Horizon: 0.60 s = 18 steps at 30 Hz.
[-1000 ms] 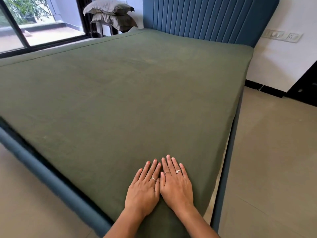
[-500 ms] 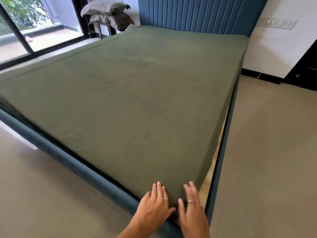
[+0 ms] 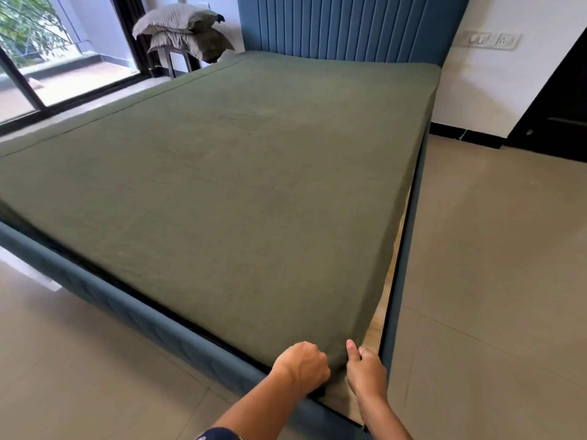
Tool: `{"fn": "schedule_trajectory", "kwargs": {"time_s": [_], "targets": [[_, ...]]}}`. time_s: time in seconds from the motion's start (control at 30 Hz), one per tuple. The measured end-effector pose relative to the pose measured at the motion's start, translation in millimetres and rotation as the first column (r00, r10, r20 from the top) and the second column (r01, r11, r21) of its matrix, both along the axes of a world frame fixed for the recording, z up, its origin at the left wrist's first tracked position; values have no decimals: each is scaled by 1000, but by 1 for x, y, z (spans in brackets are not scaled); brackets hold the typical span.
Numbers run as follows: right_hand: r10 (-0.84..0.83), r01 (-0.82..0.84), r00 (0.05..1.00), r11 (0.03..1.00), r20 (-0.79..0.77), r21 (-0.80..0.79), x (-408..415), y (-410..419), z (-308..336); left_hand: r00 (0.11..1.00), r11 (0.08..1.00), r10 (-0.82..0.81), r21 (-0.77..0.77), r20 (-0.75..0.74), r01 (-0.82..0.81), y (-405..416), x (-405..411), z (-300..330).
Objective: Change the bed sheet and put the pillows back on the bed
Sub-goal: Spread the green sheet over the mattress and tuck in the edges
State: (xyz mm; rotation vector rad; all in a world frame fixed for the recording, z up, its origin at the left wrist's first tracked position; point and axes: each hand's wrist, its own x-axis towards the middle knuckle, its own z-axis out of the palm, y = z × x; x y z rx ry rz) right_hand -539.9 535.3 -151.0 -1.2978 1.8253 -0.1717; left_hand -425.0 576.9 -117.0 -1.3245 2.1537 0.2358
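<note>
Both hands at the bed's near corner, bottom centre of the frame: the left hand has its fingers curled into the green sheet, the right hand pinches the sheet's corner, thumb up. The sheet lies flat across the bed. Two pillows sit stacked on a stool, upper left.
</note>
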Motion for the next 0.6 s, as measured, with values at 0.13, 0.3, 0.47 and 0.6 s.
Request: {"fn": "schedule_trajectory", "kwargs": {"time_s": [0.13, 0.3, 0.47, 0.6], "targets": [[54, -52, 997, 998, 60, -22, -8, -1, -1, 994, 994, 111, 2, 3, -111, -2, -8, 11], [87, -84, 991, 996, 106, -36, -15, 7, -5, 989, 989, 145, -37, -1, -145, 4, -15, 11], [89, -80, 989, 994, 117, -80, -23, 11, -13, 979, 978, 203, -37, -14, -204, 15, -20, 14], [101, -86, 989, 987, 109, -139, -33, 13, -21, 972, 972, 227, -54, -58, -230, 22, -25, 14]]}}
